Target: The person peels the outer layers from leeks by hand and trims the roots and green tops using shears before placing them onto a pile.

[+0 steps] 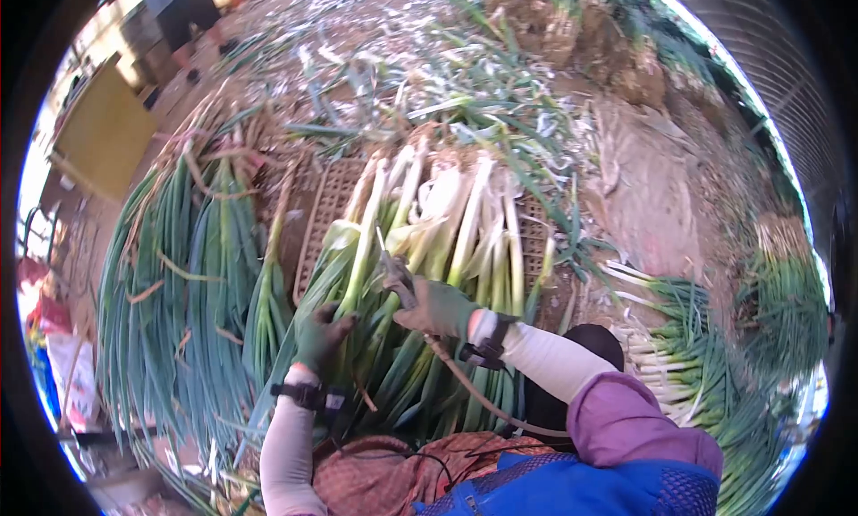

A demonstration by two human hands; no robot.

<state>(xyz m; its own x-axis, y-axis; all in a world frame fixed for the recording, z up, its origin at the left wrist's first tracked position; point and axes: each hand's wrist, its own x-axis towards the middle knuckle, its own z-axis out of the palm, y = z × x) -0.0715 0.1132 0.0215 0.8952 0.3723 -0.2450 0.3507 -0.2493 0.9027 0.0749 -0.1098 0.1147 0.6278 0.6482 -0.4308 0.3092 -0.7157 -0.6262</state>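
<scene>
My left hand [323,339], in a dark green glove, is closed around the leafy part of a long green onion [364,243], whose pale stalk points away from me. To its right, my gloved right hand [440,309] grips an air blow gun [399,282]. The gun's thin nozzle points up and slightly left over the stalks. A brown hose [469,386] trails from the gun down towards my right side. Under and beyond both hands, several thick green onions [469,217] lie side by side with their white ends away from me. My fingertips are partly hidden.
A brown plastic crate [315,226] lies under the stalks. Untrimmed green onions [201,275] are heaped on the left; cleaner ones [670,346] lie on the right. Peeled scraps [402,78] cover the ground ahead. A yellow board [105,132] and a person's legs [183,25] are at upper left.
</scene>
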